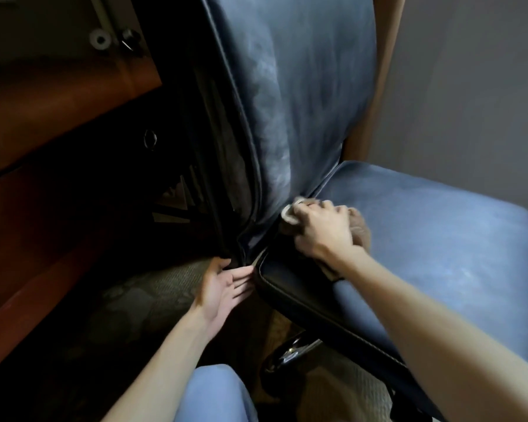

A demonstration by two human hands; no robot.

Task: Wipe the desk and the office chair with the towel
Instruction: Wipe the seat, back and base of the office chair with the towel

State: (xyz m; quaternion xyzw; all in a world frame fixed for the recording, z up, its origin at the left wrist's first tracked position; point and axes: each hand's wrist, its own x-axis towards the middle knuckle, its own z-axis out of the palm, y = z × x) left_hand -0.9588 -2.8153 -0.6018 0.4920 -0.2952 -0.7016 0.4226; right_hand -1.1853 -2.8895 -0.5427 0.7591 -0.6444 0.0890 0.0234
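The office chair fills the view, with a blue fabric backrest (302,86) and a blue seat (439,239) edged in black. My right hand (323,229) is shut on a brownish towel (361,229) and presses it onto the seat's back corner, where seat and backrest meet. A pale fold of the towel sticks out past the fingers. My left hand (223,287) is open, palm up, with its fingertips touching the black edge at the joint of seat and backrest. The reddish wooden desk (58,132) stands at the left.
Patterned carpet (153,300) lies below the chair. A chrome chair base leg (290,351) shows under the seat. A round drawer handle (150,138) hangs on the dark desk front. My knee in blue trousers (214,394) is at the bottom. A grey wall (470,86) stands behind.
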